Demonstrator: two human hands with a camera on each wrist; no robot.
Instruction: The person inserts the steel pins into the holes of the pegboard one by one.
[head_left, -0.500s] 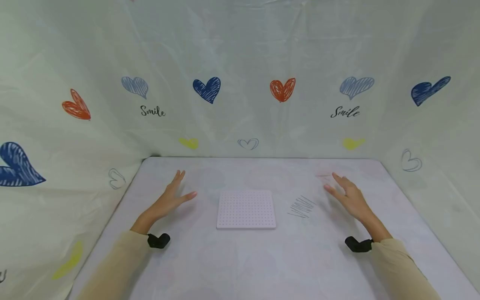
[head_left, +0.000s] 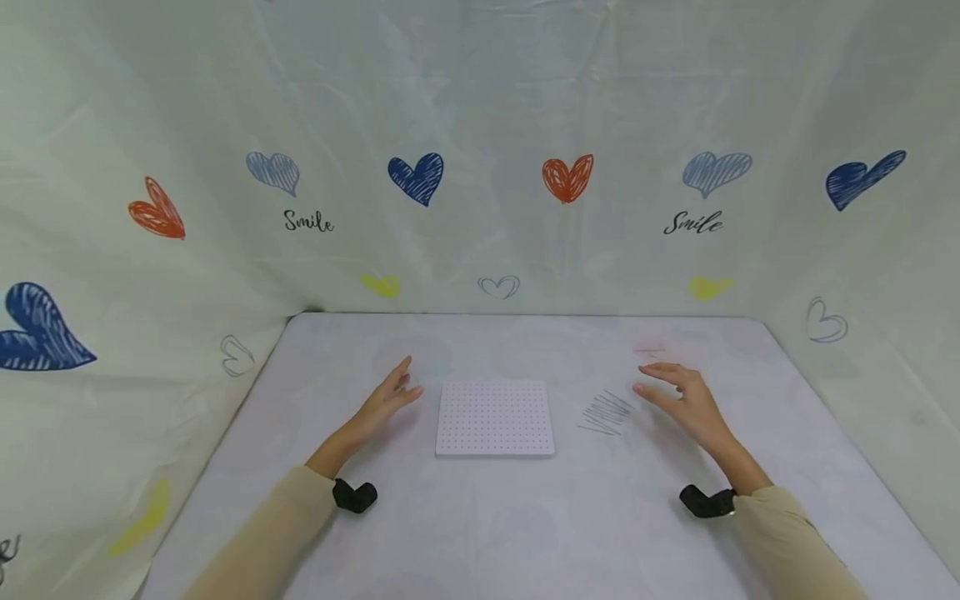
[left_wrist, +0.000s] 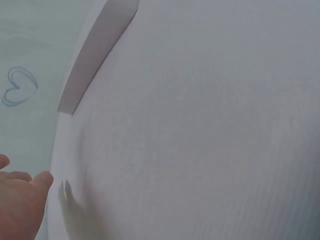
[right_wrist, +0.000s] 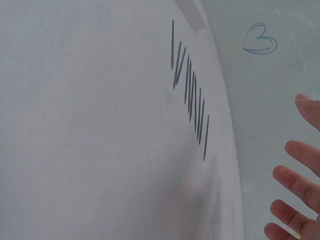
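A white square board (head_left: 495, 419) dotted with rows of small holes lies flat at mid-table. To its right is a slanted row of several thin dark sticks (head_left: 606, 413), seen closer in the right wrist view as slim dark lines (right_wrist: 192, 92). My left hand (head_left: 378, 408) is raised left of the board, fingers stretched toward its upper left corner, holding nothing. Above the table, to the right of the sticks, hovers my right hand (head_left: 690, 404) with spread, slightly bent fingers and nothing in them.
Faint reddish thin lines (head_left: 649, 350) show on the white table (head_left: 480, 533) beyond the sticks. A pale curtain (head_left: 487, 83) printed with hearts and words stands behind and at both sides. Each wrist wears a black device; the left one (head_left: 355, 496) hangs inward.
The left hand has moved right, closer to the board. My right hand has come slightly left and nearer, its fingers bending more. The board and sticks stay in place.
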